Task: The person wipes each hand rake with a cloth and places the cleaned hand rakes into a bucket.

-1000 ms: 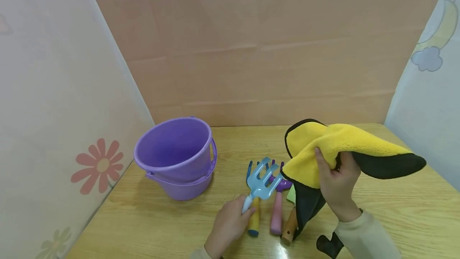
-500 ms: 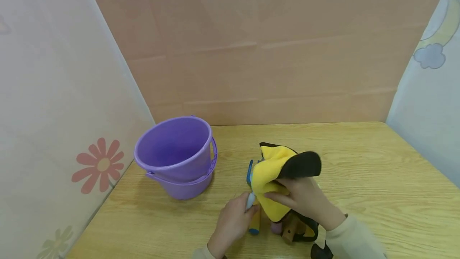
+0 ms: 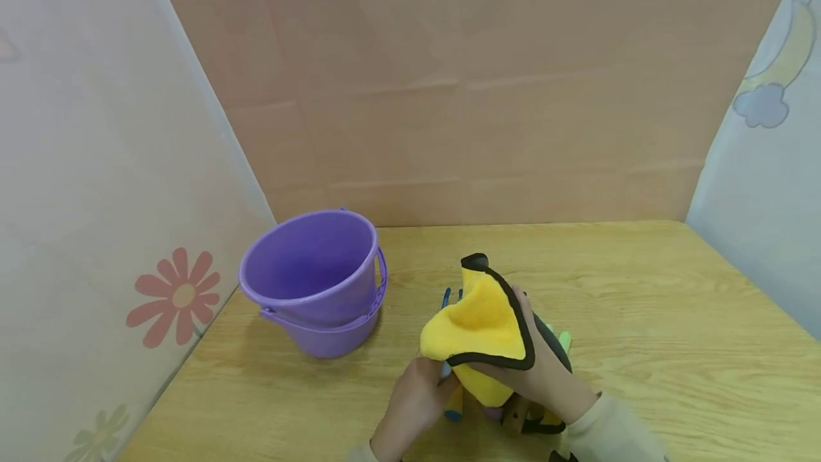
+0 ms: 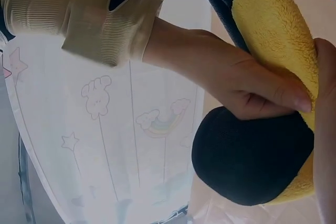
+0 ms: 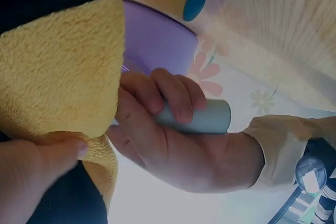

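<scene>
My left hand (image 3: 415, 392) grips the light blue handle (image 5: 212, 116) of a small garden fork, its fingers curled round it in the right wrist view. The fork's head is hidden under a plush cloth (image 3: 484, 330), yellow with black edging and dark patches. My right hand (image 3: 537, 369) holds this cloth over the fork, thumb (image 5: 52, 156) pressing into the folds. In the left wrist view the right hand's fingers (image 4: 278, 90) pinch the yellow plush. Both hands are close together, low over other garden tools.
Under the cloth lie a hand rake with a yellow handle (image 3: 455, 403), a pink handle (image 3: 492, 413), a wooden handle (image 3: 515, 413) and something light green (image 3: 564, 339). Purple buckets (image 3: 314, 316), one nested in another, stand at the left. A pinkish-brown backdrop (image 3: 462, 91) rises behind the table.
My right hand has brought the cloth leftward from the right side, over the fork's head, and then wrapped it further towards the left hand. The left hand has stayed nearly in place with the fork.
</scene>
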A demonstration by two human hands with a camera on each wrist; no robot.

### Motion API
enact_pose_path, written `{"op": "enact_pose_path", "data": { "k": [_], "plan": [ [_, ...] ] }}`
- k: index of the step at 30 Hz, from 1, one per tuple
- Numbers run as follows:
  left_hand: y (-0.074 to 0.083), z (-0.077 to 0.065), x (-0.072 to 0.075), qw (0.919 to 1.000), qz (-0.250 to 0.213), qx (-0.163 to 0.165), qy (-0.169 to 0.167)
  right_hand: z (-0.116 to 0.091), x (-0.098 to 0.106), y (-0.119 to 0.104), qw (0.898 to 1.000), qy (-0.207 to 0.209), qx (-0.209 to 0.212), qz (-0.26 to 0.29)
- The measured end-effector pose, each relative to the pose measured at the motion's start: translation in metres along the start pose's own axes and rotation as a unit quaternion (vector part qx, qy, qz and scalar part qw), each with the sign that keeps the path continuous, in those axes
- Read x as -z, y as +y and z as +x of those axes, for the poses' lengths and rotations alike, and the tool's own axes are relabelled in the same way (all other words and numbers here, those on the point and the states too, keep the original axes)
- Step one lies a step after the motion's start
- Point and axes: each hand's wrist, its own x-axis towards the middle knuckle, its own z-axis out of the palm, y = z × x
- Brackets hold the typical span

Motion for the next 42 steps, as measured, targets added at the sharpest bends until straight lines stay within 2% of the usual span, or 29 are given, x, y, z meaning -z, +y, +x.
{"op": "enact_pose_path", "data": {
  "k": [2,5,9,13,14,17,20,26,28,30,32,33,35,37,39,40,42],
  "plan": [
    [0.001,-0.001,0.0,0.9999,0.002,0.006,-0.009,0.002,-0.002,-0.002,1.0,0.013,-0.013,0.018],
    [0.004,-0.001,0.0,0.9996,0.002,0.015,-0.023,0.01,-0.002,-0.007,0.994,0.03,-0.027,0.103],
    [0.005,-0.002,0.0,0.999,-0.006,0.024,-0.037,0.017,0.0,-0.014,0.985,0.041,-0.016,0.167],
    [0.005,-0.001,-0.001,0.999,-0.001,0.028,-0.036,0.015,-0.001,-0.017,0.988,0.07,-0.016,0.134],
    [0.006,-0.001,-0.001,0.999,0.002,0.029,-0.034,0.016,-0.001,-0.016,0.986,0.075,-0.018,0.147],
    [0.006,-0.001,-0.002,0.9988,0.005,0.036,-0.033,0.013,-0.005,-0.013,0.986,0.087,-0.025,0.14],
    [0.006,-0.001,-0.002,0.9985,0.002,0.04,-0.036,0.012,-0.009,-0.007,0.98,0.083,-0.046,0.174],
    [0.008,-0.001,-0.004,0.9984,0.014,0.038,-0.04,0.01,-0.016,0.003,0.982,0.077,-0.126,0.121],
    [0.009,-0.001,-0.005,0.998,0.012,0.043,-0.045,0.009,-0.016,0.005,0.986,0.065,-0.135,0.076],
    [0.009,-0.002,-0.006,0.9975,0.005,0.048,-0.05,0.008,-0.015,0.005,0.985,0.052,-0.161,0.041],
    [0.009,-0.003,-0.006,0.9971,0.001,0.055,-0.053,0.007,-0.014,0.005,0.975,0.028,-0.217,0.039],
    [0.009,-0.003,-0.006,0.9973,0.005,0.052,-0.051,0.007,-0.013,0.005,0.973,0.02,-0.229,0.01],
    [0.009,-0.003,-0.006,0.9975,0.01,0.048,-0.051,0.007,-0.011,0.005,0.958,0.019,-0.285,0.008],
    [0.009,-0.002,-0.006,0.9976,0.014,0.043,-0.053,0.007,-0.008,0.005,0.947,0.017,-0.32,0.004],
    [0.009,-0.002,-0.006,0.9979,0.018,0.034,-0.053,0.009,-0.007,0.006,0.948,0.02,-0.317,-0.026],
    [0.009,-0.002,-0.006,0.9979,0.018,0.032,-0.053,0.009,-0.006,0.006,0.944,0.024,-0.33,-0.012],
    [0.009,-0.001,-0.005,0.998,0.019,0.029,-0.054,0.01,-0.006,0.007,0.946,0.026,-0.323,-0.024]
  ]
}}
